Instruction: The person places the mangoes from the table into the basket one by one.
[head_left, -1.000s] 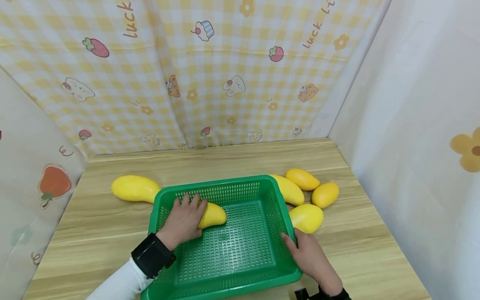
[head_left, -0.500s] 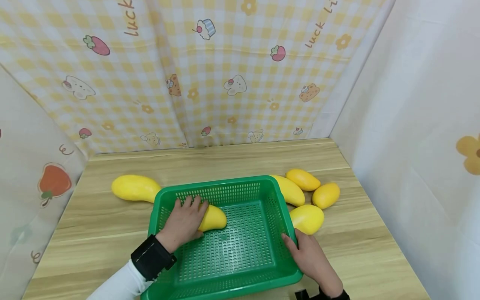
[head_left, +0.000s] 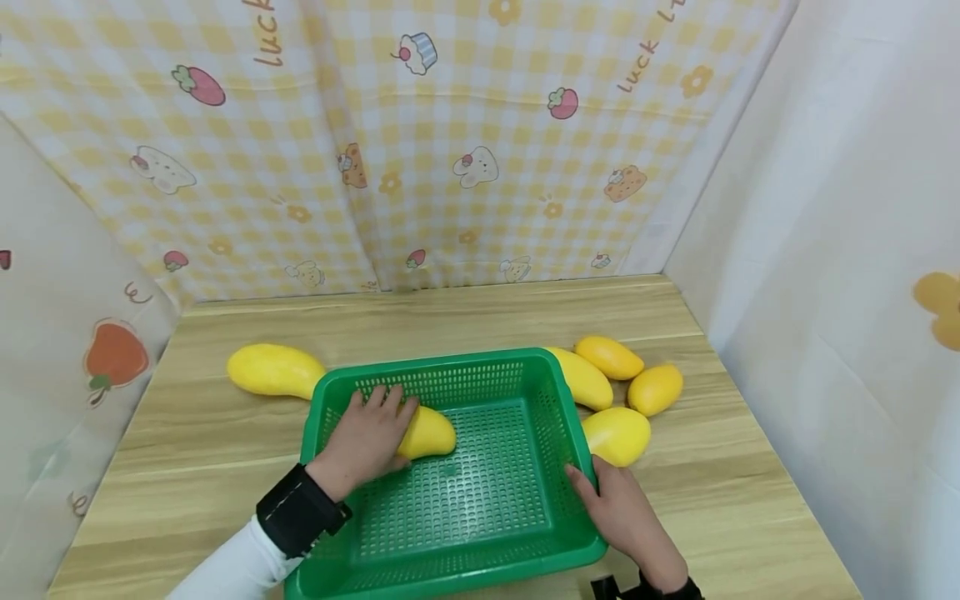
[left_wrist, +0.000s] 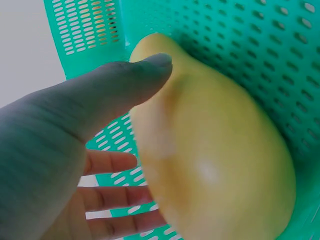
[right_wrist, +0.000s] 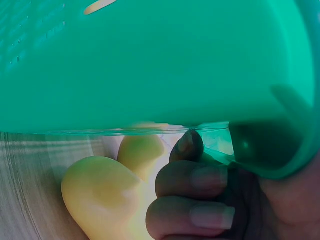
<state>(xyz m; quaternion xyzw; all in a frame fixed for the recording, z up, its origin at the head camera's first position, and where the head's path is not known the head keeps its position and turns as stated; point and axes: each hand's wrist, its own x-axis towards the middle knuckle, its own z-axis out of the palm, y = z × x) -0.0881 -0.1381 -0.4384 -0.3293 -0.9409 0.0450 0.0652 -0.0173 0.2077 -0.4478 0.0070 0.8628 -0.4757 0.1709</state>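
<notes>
A green perforated plastic basket point(head_left: 480, 552) stands on the wooden table. Inside it, near its left end, lies a yellow mango point(head_left: 431, 432). My left hand point(head_left: 366, 443) holds this mango, its back turned up. In the left wrist view the thumb point(left_wrist: 135, 80) lies across the mango's narrow end, with several fingers point(left_wrist: 117, 197) along the other side. At the basket's right side my right hand point(head_left: 628, 515) grips the rim, thumb on the inner side. The right wrist view shows its curled fingers point(right_wrist: 192, 200) under the rim. The palm of the left hand is hidden from above.
Outside the basket on the right lie several yellow mangoes point(head_left: 617, 437), some close to its wall. Another long mango point(head_left: 274, 370) touches or nearly touches the back left corner. A patterned cloth point(head_left: 450, 150) hangs behind the table point(head_left: 750, 492), with white cloths at both sides.
The head view has tilted slightly. Both hands stay where they were, the left on the mango and the right on the rim; the mango has barely shifted.
</notes>
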